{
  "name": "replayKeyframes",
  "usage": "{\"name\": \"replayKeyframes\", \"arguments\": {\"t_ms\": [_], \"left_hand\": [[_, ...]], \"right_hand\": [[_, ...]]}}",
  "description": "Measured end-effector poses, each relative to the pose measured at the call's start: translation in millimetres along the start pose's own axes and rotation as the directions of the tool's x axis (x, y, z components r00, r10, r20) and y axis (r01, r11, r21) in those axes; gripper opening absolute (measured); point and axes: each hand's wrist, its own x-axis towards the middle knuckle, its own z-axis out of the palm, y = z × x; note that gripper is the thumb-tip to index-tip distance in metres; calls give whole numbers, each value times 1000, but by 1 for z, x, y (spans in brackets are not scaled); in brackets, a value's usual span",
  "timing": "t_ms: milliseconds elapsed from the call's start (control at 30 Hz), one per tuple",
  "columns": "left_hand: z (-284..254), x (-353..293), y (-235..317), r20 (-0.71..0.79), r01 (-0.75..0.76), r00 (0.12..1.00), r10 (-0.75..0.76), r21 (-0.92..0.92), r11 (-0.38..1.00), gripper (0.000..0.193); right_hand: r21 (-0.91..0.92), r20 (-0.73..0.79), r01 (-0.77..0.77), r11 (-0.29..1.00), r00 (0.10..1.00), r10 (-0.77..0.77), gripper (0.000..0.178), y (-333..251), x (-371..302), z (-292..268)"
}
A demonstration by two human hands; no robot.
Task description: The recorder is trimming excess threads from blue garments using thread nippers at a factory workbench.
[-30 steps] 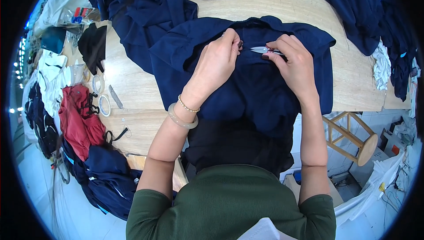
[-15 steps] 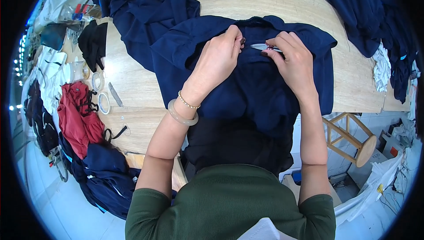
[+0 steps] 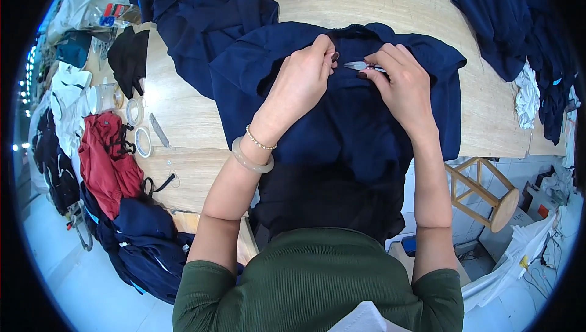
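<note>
A navy blue garment (image 3: 305, 121) lies bunched over the near table edge, its gathered opening on the far side. At that opening my left hand (image 3: 303, 72) is closed, thumb and fingertips pinched at the fabric; whether a thread is also between them is too small to tell. My right hand (image 3: 403, 84) grips small metal thread snips (image 3: 353, 65) between thumb and fingers. Their pointed blades face left, a short way from my left fingertips. The snips' rear part is hidden by my right fingers.
More navy cloth (image 3: 213, 45) is heaped at the far left, with another pile (image 3: 488, 14) at the far right. Tape rolls (image 3: 143, 142), a thin grey blade-like strip (image 3: 159, 130) and a red garment (image 3: 107, 161) lie leftward. A wooden stool (image 3: 505, 208) stands right.
The snips and my right fingers have shifted slightly left, and the blades look a little differently angled. My left hand and the garment have hardly moved.
</note>
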Motion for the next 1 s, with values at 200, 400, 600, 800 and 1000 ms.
{"name": "replayKeyframes", "arguments": {"t_ms": [200,400,600,800,1000], "left_hand": [[-2,0,2,12,0,1000,-1,12,1000,9],[-5,-4,3,-73,-31,997,29,-22,999,7],[-10,-19,30,-253,11,965,-64,-205,979,6],[15,5,13,-52,134,988,-147,-205,970,16],[22,12,3,-153,99,972,-179,-426,899,10]], "right_hand": [[-14,39,13,1000,999,-12,15,-5,2,0],[62,0,-41,997,999,41,13,-2,2,1],[597,-20,-405,693,855,518,16,25,-18,-6],[602,22,-440,666,843,537,16,23,-24,1],[532,-30,-371,761,890,455,16,21,-24,-1]]}}
